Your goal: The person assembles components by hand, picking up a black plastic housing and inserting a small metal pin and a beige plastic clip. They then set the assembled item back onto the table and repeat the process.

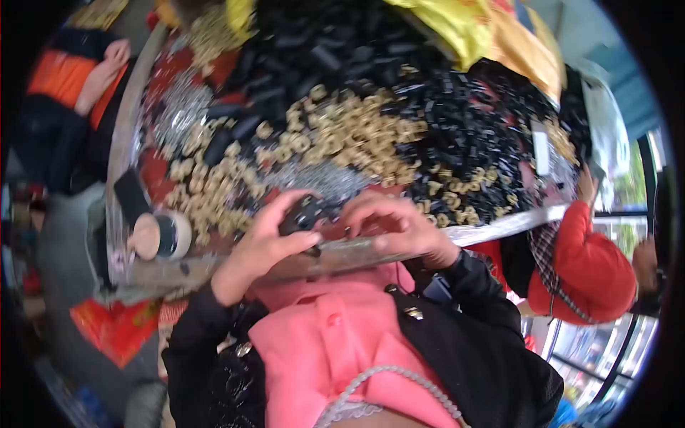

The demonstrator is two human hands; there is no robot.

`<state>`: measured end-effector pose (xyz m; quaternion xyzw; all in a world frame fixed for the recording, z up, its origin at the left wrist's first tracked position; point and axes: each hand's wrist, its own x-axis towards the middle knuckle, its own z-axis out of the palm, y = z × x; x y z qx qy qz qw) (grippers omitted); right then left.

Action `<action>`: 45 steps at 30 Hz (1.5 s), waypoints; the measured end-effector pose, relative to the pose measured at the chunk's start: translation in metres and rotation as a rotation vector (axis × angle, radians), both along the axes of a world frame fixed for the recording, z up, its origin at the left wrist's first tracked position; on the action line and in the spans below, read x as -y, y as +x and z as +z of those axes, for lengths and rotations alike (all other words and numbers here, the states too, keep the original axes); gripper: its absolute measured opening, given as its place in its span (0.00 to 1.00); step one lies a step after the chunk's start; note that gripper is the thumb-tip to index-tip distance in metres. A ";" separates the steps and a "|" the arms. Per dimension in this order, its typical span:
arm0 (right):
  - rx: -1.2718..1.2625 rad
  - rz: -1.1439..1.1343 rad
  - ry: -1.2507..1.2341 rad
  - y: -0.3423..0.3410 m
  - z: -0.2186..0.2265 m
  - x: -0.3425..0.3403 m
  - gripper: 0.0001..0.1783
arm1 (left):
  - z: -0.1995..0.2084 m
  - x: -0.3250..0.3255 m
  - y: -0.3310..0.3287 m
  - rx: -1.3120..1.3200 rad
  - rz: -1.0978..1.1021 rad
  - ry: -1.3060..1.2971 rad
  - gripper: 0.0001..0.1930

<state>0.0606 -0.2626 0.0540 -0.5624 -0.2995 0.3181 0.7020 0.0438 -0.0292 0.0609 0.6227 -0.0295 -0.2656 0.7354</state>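
My left hand (264, 246) curves its thumb and fingers round a rounded black part (302, 214) at the table's near edge. The part looks like glossy plastic; its exact kind cannot be made out. Just to its right is my right hand (403, 222), fingers bent and thumb held apart from them, with no clear object between. A tiny dark spot shows by its fingertips, too small to name. Beyond both hands lie a heap of tan ring-shaped pieces (357, 135) and a patch of small shiny silver pieces (314, 177).
A wooden rim (300, 265) edges the table. Black pieces (457, 121) cover its far and right parts. A round container (171, 235) stands at the left corner beside a dark slab (132, 197). Yellow bags (457, 28) lie at the back. People sit left (61, 85) and right (592, 264).
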 end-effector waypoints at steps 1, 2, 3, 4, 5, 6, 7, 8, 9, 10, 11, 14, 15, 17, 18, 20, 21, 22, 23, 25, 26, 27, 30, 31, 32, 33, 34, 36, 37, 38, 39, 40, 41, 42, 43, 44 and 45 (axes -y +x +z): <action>-0.069 -0.021 0.047 0.003 0.000 0.000 0.18 | -0.001 0.002 0.000 0.005 -0.013 -0.009 0.25; -0.136 -0.046 0.089 0.004 0.000 -0.005 0.19 | -0.002 -0.001 -0.002 0.013 -0.029 -0.019 0.26; -0.154 -0.032 0.086 0.003 0.001 -0.007 0.19 | -0.005 -0.002 -0.001 -0.004 -0.014 -0.021 0.26; -0.173 -0.065 0.068 0.002 0.003 -0.011 0.21 | -0.007 -0.003 -0.002 0.022 -0.028 -0.001 0.26; -0.189 -0.099 0.050 0.001 0.004 -0.014 0.23 | -0.010 -0.004 -0.002 0.050 -0.045 0.017 0.26; -0.200 -0.141 0.031 0.001 0.004 -0.016 0.25 | -0.011 -0.004 -0.003 0.082 -0.068 0.036 0.26; -0.205 -0.138 0.027 0.001 0.003 -0.018 0.25 | -0.012 -0.005 -0.004 0.077 -0.064 0.033 0.26; -0.191 -0.155 0.041 0.001 0.002 -0.019 0.25 | -0.013 -0.006 -0.004 0.082 -0.062 0.034 0.27; -0.176 -0.172 0.055 0.002 0.001 -0.020 0.26 | -0.014 -0.007 -0.004 0.089 -0.060 0.036 0.27; -0.160 -0.190 0.069 0.003 0.001 -0.021 0.26 | -0.014 -0.008 -0.004 0.097 -0.058 0.038 0.27; -0.161 -0.189 0.067 0.002 0.001 -0.023 0.26 | -0.015 -0.008 -0.004 0.095 -0.057 0.036 0.27; -0.204 -0.226 0.194 0.000 0.006 -0.026 0.28 | -0.019 -0.010 -0.004 0.178 -0.065 0.081 0.28; -0.196 -0.229 0.194 -0.002 0.007 -0.027 0.28 | -0.020 -0.010 -0.007 0.186 -0.067 0.080 0.28; 0.056 -0.097 0.055 0.002 0.007 -0.025 0.30 | -0.021 -0.011 -0.013 0.267 -0.123 0.198 0.28; 0.192 -0.033 -0.017 0.008 0.008 -0.026 0.31 | -0.021 -0.013 -0.014 0.319 -0.146 0.260 0.28; 0.390 0.093 -0.087 0.013 0.010 -0.027 0.30 | -0.023 -0.013 -0.014 0.357 -0.208 0.308 0.26; 0.424 0.055 -0.103 0.014 0.007 -0.027 0.30 | -0.023 -0.013 -0.014 0.328 -0.226 0.337 0.26; 0.517 0.155 -0.074 0.014 0.003 -0.026 0.28 | -0.022 -0.011 -0.014 0.303 -0.246 0.370 0.26; 0.607 0.264 -0.049 0.015 0.001 -0.025 0.27 | -0.021 -0.009 -0.015 0.346 -0.274 0.368 0.26; 0.572 0.313 -0.090 0.018 0.002 -0.019 0.26 | -0.023 -0.006 -0.014 0.320 -0.305 0.422 0.26; 0.498 0.400 -0.113 0.018 0.002 -0.019 0.26 | -0.026 -0.006 -0.016 0.352 -0.319 0.426 0.26; 0.420 0.486 -0.135 0.018 0.002 -0.018 0.26 | -0.031 -0.004 -0.015 0.328 -0.352 0.380 0.25; 0.234 0.557 -0.108 0.021 -0.005 -0.015 0.24 | -0.037 -0.001 -0.011 0.302 -0.439 0.341 0.24; 0.120 0.600 -0.092 0.019 -0.009 -0.014 0.24 | -0.039 0.001 -0.011 0.278 -0.490 0.330 0.24; 0.131 0.588 -0.089 0.019 -0.011 -0.014 0.24 | -0.041 0.001 -0.011 0.253 -0.540 0.321 0.25; 0.103 0.580 -0.062 0.020 -0.013 -0.014 0.23 | -0.046 0.000 -0.011 0.263 -0.549 0.329 0.25; 0.078 0.587 -0.036 0.021 -0.015 -0.014 0.23 | -0.052 -0.003 -0.012 0.255 -0.561 0.311 0.24; 0.073 0.648 -0.066 0.018 -0.025 -0.011 0.26 | -0.058 -0.007 -0.015 0.238 -0.573 0.281 0.23; 0.107 0.715 -0.124 0.015 -0.034 -0.009 0.29 | -0.054 -0.009 -0.013 0.254 -0.540 0.303 0.23; 0.125 0.713 -0.142 0.013 -0.044 -0.007 0.29 | -0.049 -0.008 -0.013 0.215 -0.613 0.277 0.21; 0.147 0.710 -0.161 0.011 -0.054 -0.003 0.29 | -0.046 -0.006 -0.012 0.178 -0.685 0.251 0.20; 0.189 0.775 -0.152 0.008 -0.059 -0.001 0.29 | -0.052 -0.007 -0.014 0.179 -0.697 0.256 0.18; 0.121 0.730 -0.109 0.002 -0.059 0.004 0.29 | -0.061 -0.009 -0.015 0.179 -0.707 0.256 0.17; 0.048 0.693 -0.066 0.000 -0.058 0.009 0.29 | -0.066 -0.011 -0.015 0.190 -0.628 0.283 0.17; -0.035 0.647 -0.032 0.004 -0.055 0.010 0.28 | -0.071 -0.012 -0.016 0.132 -0.645 0.176 0.17; -0.015 0.712 -0.033 0.007 -0.052 0.008 0.28 | -0.075 -0.014 -0.015 0.078 -0.664 0.064 0.17; -0.068 0.738 -0.049 0.009 -0.048 0.006 0.29 | -0.076 -0.016 -0.017 0.029 -0.694 -0.062 0.18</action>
